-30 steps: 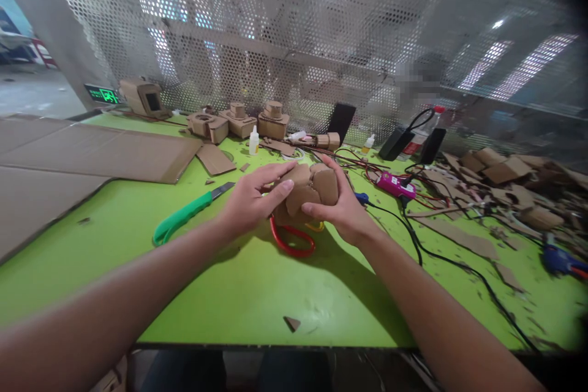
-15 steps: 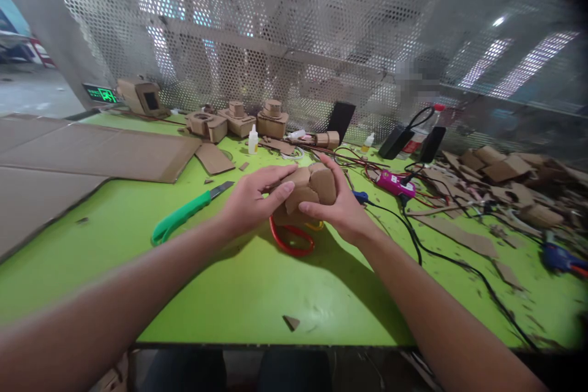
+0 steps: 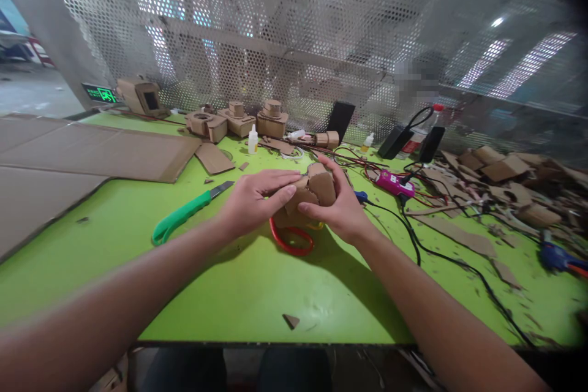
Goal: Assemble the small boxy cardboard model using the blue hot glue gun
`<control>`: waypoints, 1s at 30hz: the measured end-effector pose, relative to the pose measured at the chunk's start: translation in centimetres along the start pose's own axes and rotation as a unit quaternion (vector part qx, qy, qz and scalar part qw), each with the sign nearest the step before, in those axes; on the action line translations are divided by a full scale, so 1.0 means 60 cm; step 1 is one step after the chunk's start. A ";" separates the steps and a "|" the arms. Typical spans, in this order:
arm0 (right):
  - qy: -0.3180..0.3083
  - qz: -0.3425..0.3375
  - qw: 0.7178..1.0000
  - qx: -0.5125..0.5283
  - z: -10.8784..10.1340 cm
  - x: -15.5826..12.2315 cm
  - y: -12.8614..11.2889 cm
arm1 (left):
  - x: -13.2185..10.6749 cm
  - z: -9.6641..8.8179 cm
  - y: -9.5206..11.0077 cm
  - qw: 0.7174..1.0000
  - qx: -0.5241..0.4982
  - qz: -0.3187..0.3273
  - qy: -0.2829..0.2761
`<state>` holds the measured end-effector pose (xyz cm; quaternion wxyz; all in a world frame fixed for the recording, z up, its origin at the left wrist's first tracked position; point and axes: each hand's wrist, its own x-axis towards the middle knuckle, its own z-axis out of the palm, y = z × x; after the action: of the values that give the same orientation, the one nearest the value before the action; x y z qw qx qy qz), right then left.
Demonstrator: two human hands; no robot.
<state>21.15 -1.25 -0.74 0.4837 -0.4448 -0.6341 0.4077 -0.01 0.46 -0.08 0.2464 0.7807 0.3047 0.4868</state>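
Green desk (image 3: 257, 294) carries flat cardboard sheets (image 3: 92, 150) at its left. Left hand (image 3: 250, 202) and right hand (image 3: 342, 211) both clasp the cardboard model (image 3: 316, 191) at desk centre, fingers curled round it, above red scissors (image 3: 289, 242). Green knife (image 3: 184, 217) lies nearby, left.

**Materials and finishes: tabletop lot**

- Cardboard model (image 3: 307, 199): brown cardboard, matt, with rough cut edges.
- Tabletop (image 3: 257, 294): lime-green surface, smooth, with a faint sheen.
- Cardboard sheets (image 3: 92, 153): flat brown board, matt and dry-looking.
- Knife (image 3: 181, 216): smooth green plastic handle and a bare grey metal blade.
- Scissor handles (image 3: 290, 244): red plastic, glossy.
- Glue bottle (image 3: 252, 139): white plastic, dull.
- Screen (image 3: 257, 43): perforated sheet metal, pale grey, low lustre.
- Pink device (image 3: 394, 184): glossy plastic casing.
- Cable (image 3: 414, 245): black sheath, matt.
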 end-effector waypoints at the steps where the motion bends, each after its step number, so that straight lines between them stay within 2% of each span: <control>1: 0.001 -0.001 1.000 -0.003 0.000 0.000 0.000 | 0.000 0.000 0.000 1.000 -0.004 0.001 -0.001; 8: 0.012 0.004 1.000 0.004 0.002 0.002 -0.001 | 0.001 0.001 0.001 1.000 0.022 -0.001 -0.014; 14: 0.014 -0.001 1.000 0.003 0.000 0.001 0.000 | -0.001 0.005 0.007 1.000 -0.015 -0.010 0.003; 30: 0.015 -0.008 1.000 -0.014 0.001 0.002 0.006 | -0.004 0.010 -0.002 1.000 0.006 0.027 0.004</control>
<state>21.14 -1.04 -1.04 0.4898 -0.4528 -0.6361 0.3880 0.42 0.33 -0.54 0.2274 0.7881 0.2876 0.4945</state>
